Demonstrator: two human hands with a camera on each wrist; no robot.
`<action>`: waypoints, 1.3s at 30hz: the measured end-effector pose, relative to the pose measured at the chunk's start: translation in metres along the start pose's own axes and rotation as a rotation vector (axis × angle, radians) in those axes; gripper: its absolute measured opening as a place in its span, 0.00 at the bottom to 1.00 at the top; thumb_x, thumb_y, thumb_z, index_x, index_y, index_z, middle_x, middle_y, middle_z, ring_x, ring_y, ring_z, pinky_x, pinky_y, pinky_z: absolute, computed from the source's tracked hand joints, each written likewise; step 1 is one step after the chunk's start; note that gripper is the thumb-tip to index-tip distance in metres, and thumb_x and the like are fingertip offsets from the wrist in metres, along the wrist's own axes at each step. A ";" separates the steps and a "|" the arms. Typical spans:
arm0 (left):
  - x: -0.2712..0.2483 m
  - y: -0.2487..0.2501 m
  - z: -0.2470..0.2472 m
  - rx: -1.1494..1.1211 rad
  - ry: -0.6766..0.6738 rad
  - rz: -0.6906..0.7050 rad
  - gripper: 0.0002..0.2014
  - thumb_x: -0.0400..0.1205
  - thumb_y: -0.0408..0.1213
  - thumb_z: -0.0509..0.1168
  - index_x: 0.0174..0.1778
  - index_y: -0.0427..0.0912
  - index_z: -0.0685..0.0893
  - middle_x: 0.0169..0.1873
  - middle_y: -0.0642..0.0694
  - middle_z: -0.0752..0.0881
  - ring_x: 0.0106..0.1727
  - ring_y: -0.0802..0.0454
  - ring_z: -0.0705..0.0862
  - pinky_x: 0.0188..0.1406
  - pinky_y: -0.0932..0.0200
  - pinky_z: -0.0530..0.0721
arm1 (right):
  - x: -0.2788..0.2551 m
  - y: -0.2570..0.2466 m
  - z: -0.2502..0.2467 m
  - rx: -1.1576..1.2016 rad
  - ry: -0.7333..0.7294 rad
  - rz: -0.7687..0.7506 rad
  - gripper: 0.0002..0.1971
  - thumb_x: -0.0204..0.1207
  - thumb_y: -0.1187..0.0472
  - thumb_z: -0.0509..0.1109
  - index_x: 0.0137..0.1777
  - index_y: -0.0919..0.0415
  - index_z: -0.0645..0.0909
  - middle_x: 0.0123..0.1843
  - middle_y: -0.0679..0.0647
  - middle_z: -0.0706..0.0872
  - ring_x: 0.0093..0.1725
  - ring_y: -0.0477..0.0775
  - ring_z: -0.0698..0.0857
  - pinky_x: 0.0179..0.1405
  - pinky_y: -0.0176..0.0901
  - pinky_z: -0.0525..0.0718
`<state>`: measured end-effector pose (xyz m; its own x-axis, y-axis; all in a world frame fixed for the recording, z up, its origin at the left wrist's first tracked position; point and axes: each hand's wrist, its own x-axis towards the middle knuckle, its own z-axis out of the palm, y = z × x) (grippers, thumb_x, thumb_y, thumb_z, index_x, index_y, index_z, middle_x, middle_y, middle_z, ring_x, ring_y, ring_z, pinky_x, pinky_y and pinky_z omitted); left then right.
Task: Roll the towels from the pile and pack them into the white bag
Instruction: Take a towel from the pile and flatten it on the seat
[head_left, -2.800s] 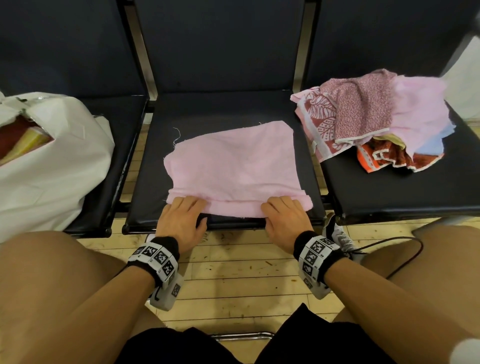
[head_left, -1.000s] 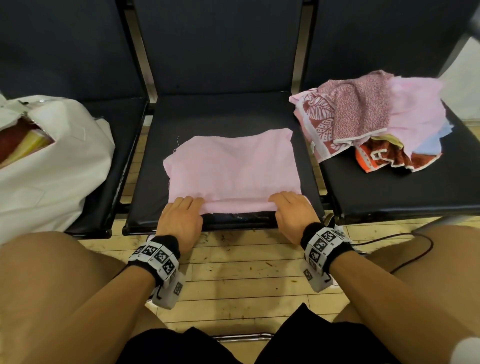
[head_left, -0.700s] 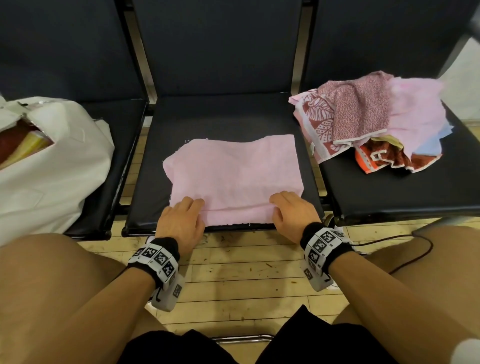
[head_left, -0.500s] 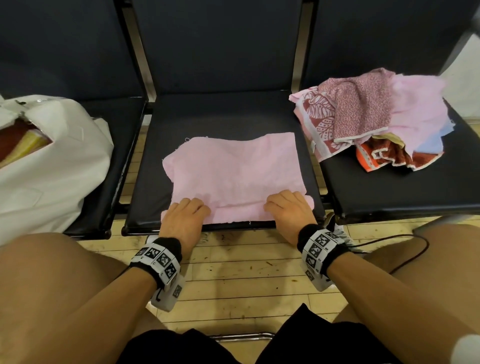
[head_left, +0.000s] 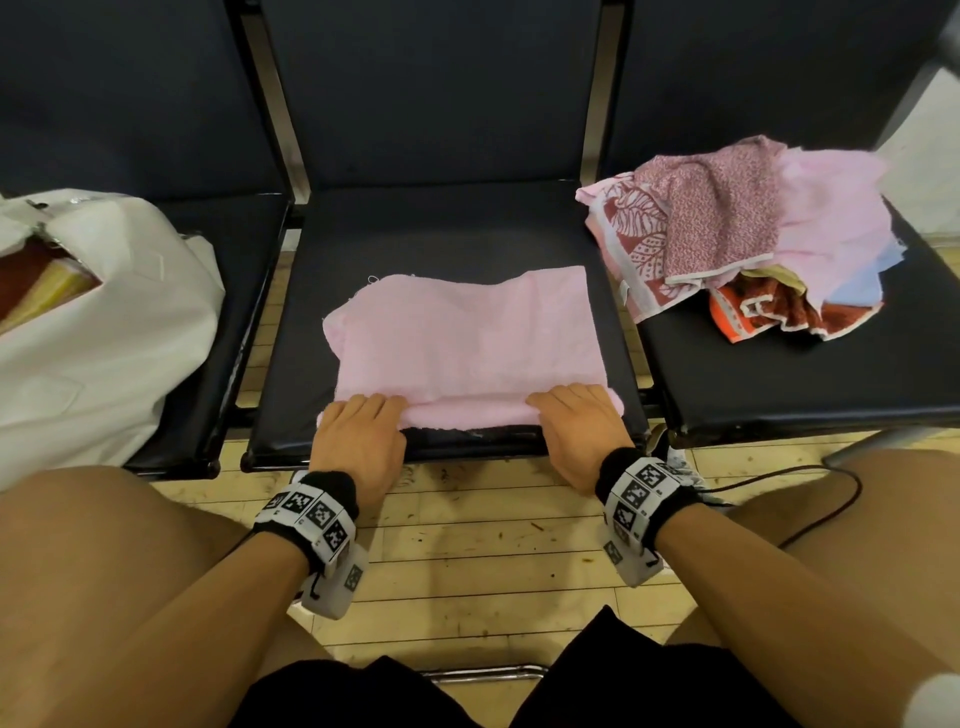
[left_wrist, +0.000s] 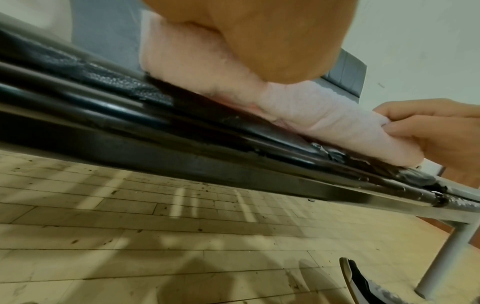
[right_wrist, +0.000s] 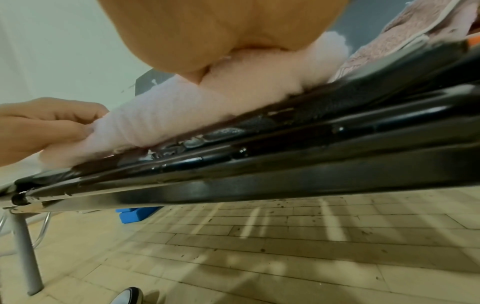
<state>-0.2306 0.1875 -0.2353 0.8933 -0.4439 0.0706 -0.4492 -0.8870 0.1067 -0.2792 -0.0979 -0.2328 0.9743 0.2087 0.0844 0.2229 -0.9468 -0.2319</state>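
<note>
Both hands curl over the pink towel's (head_left: 467, 343) rolled near edge on the bench (head_left: 447, 234). Left hand (head_left: 358, 436) grips one end, right hand (head_left: 582, 431) the other.

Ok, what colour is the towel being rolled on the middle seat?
Plain light pink towel, no pattern; the head view shows it best.

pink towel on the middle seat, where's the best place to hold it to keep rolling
Hold the pink towel by its rolled near edge, at the two ends of the roll, coming from the front of the middle seat. The roll lies straight along the seat's front edge with the flat part stretching away, so the left hand and right hand, placed there now, can probably push it evenly.
</note>
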 end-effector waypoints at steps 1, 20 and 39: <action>0.000 0.002 -0.002 -0.011 -0.023 -0.006 0.15 0.76 0.36 0.61 0.58 0.42 0.84 0.46 0.45 0.88 0.45 0.40 0.84 0.48 0.45 0.80 | 0.001 0.000 -0.005 0.029 -0.025 0.022 0.16 0.78 0.67 0.66 0.65 0.60 0.83 0.53 0.56 0.88 0.51 0.63 0.84 0.57 0.54 0.78; -0.007 0.005 0.015 -0.042 0.074 0.171 0.21 0.71 0.38 0.73 0.60 0.46 0.81 0.58 0.44 0.83 0.56 0.42 0.80 0.54 0.43 0.81 | -0.006 -0.010 0.014 -0.061 -0.014 -0.063 0.11 0.75 0.56 0.67 0.56 0.55 0.82 0.53 0.52 0.83 0.50 0.59 0.79 0.50 0.53 0.77; 0.002 0.002 0.011 -0.007 0.176 0.093 0.20 0.66 0.26 0.75 0.54 0.43 0.86 0.57 0.42 0.82 0.56 0.39 0.76 0.52 0.42 0.78 | 0.006 0.001 0.010 -0.139 0.130 -0.095 0.18 0.57 0.75 0.74 0.47 0.59 0.86 0.52 0.56 0.87 0.47 0.61 0.81 0.46 0.50 0.72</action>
<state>-0.2299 0.1834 -0.2461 0.8317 -0.4945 0.2524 -0.5304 -0.8420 0.0982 -0.2730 -0.0956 -0.2426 0.9348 0.2737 0.2263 0.2983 -0.9509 -0.0822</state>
